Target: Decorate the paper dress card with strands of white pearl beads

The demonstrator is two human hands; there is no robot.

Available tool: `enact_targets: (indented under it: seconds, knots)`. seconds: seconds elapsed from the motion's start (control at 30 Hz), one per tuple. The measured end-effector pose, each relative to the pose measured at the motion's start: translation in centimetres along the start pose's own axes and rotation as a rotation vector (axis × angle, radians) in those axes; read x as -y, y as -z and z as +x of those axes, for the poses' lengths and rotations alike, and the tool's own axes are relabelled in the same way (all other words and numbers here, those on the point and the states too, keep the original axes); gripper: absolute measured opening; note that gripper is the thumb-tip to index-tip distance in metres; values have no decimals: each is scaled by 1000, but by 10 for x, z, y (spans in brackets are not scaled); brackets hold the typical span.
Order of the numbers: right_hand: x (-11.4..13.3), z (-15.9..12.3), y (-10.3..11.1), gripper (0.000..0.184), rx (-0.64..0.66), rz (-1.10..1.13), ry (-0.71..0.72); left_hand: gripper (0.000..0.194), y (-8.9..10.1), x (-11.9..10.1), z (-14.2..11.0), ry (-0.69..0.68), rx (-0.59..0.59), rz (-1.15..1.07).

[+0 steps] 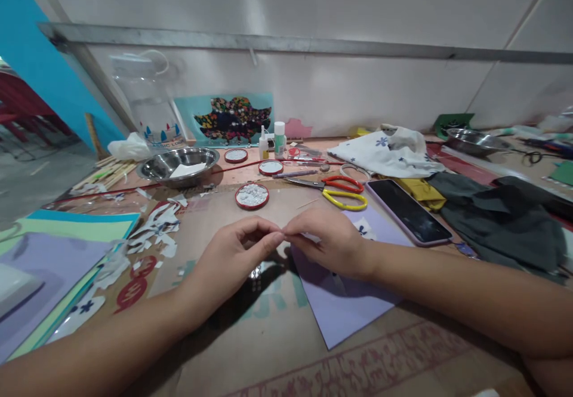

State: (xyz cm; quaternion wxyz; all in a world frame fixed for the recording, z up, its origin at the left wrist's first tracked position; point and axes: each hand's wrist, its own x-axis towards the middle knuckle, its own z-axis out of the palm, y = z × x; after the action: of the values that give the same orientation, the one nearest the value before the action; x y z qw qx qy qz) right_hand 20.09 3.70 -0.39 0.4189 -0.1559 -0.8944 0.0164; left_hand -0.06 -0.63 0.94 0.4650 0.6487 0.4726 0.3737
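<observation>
- Hands: left hand [235,254] and right hand [333,242] meet at the fingertips. Thumb and forefinger of each are drawn into a pinch; whether a small piece sits between them cannot be told.
- Purple sheet [353,313]: partly under the right hand, reaching from 3 to 6 o'clock of the fingertips. A white cutout with a dark-blue flower [364,228] lies on it; attachment not verifiable.
- Strip of silvery gems [256,274]: at 7 o'clock, just beside the left hand.
- Condition of work: cutting has evidently been done, judging by white scraps [154,230] at 9 o'clock. The sheet's visible part is largely plain; the portion beneath the right hand cannot be assessed.
- Supplies: red lid of white bits [252,196] at 11 o'clock, well filled; scissors [344,192], red and yellow handled, lying unheld at 2; glue bottles [279,139] at 12; smartphone [409,212] at 3.
- Surface: printed cardboard [215,349] covers the near tabletop. Steel bowl [179,167] holding a white piece stands at 10 o'clock, coloured sheets [49,254] at 9.
- Room: pale wall panel [358,3] with metal rail [286,43] at 12 o'clock; turquoise wall [49,45] and red chairs [27,101] at 10.
</observation>
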Motion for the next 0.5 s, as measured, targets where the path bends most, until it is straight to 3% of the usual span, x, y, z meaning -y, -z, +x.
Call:
enact_targets:
  seconds: [0.17,0.37,0.5]
  knots:
    - [0,-2,2,16,88,-72,130,21,1,0,-2,-25,20,88]
    - [3,-2,-1,14,12,20,-112,22,0,-1,-2,-3,28,20]
    - [2,0,-1,10,-9,91,-142,21,0,-2,-1,0,31,-4]
